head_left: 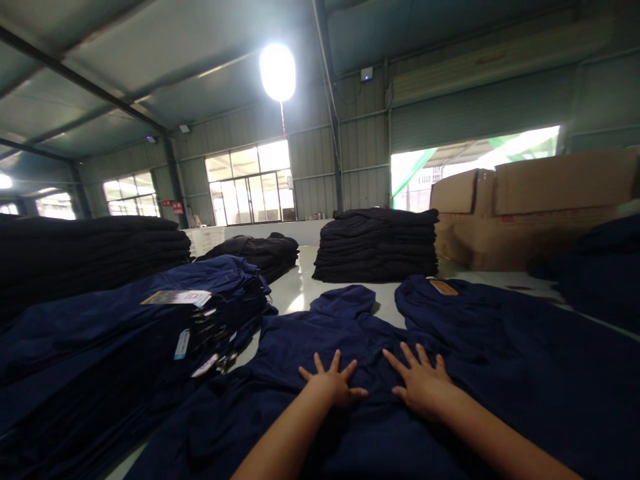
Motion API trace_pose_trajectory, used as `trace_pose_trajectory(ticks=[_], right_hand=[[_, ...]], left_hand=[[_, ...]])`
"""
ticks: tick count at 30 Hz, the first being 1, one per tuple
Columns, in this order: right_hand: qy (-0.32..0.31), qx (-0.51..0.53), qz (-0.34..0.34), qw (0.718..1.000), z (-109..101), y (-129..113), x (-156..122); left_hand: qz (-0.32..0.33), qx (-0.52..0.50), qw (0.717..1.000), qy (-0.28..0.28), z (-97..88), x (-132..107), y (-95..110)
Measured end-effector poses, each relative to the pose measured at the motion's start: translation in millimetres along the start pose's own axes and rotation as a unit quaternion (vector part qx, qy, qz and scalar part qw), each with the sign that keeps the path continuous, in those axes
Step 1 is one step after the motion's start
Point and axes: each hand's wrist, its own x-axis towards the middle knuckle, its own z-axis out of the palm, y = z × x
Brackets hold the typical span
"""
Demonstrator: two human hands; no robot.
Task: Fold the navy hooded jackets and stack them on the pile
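Sitting right under the left hand (334,383) and right hand (424,383), both with fingers spread wide, this navy garment (373,430) pokes out past them toward 12 o'clock.

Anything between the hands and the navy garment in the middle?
Nothing visible. The left hand rests directly on the navy garment, fingers spread; the right hand appears to as well, though the border with the neighbouring garment is unclear there. The tagged pile sits off to the left.
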Motion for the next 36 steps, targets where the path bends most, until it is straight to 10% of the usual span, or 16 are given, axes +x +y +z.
trace_pose_trajectory(ticks=[4,10,19,26,32,36], right_hand=[[0.001,-0.007,0.007,1.000,-16.5,21.0,-5.9],[0.015,-0.002,0.047,0.999,-39.0,45.8,-9.5],[0.136,0.101,0.088,0.982,-57.7,74.5,-3.6],[0.122,0.214,-0.163,0.955,-44.6,64.5,-4.3],[0.024,0.070,0.014,0.997,-54.9,67.8,-22.8],[-0.007,0.052,0.063,0.997,-60.6,71.1,-22.1]], left_hand=[[-0.030,0.072,0.996,0.044,-3.2,10.4,31.5],[0.250,-0.052,0.963,0.081,18.4,17.4,65.8],[0.225,-0.048,0.963,0.140,46.4,27.7,59.4],[0.247,-0.096,0.957,0.114,38.1,25.0,57.4],[0.256,-0.224,0.891,0.302,24.2,25.8,61.3],[0.252,-0.316,0.873,0.272,14.9,14.8,71.1]])
